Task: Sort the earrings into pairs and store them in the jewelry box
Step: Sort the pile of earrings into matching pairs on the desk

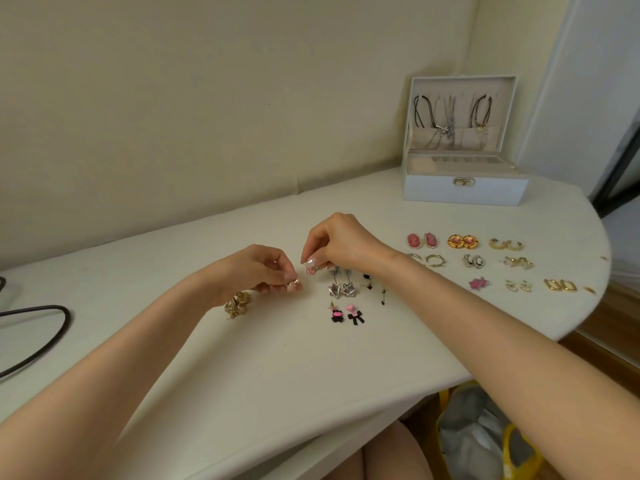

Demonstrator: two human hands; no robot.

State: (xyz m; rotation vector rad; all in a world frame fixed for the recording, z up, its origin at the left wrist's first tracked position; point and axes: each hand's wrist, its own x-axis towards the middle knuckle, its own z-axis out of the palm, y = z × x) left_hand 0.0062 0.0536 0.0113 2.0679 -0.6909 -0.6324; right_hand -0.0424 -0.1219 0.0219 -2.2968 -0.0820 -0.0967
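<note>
A black cable (52, 327) loops over the left edge of the white table (242, 375). Near the table's middle, a small heap of gold-coloured earrings (237, 304) lies just beside the left wrist. The left hand (256, 268) has its fingers curled, and its thumb and fingertips pinch a rose-gold sparkly earring (294, 285) low over the table. Just to its right, the right hand (341, 242) reaches in from the right edge, its fingertips pinching a small pink-stoned earring (310, 270). The two held earrings are close together but apart.

Below the right hand lie two silver star drop earrings (342, 287) side by side. In front of them, nearer the front edge, is a black-and-pink bow pair (346, 314). Thin black dangling earrings (374, 287) lie just beside the right forearm.

Beyond the forearm, toward the right edge, sorted pairs sit in three rows. The back row holds pink oval earrings (421, 240), round gold earrings with pink centres (462, 241) and gold open hoops (506, 244). The middle row holds pale spiky hoops (429, 260), silver crystal studs (472, 260) and a pale gold pair (518, 262). The front row holds pink star earrings (478, 283), small pearly earrings (518, 286) and gold rectangular hoops (560, 285).

The white jewelry box (464, 190) stands open at the back right corner, well apart from both hands. Cord necklaces (450, 116) hang inside its raised lid.
</note>
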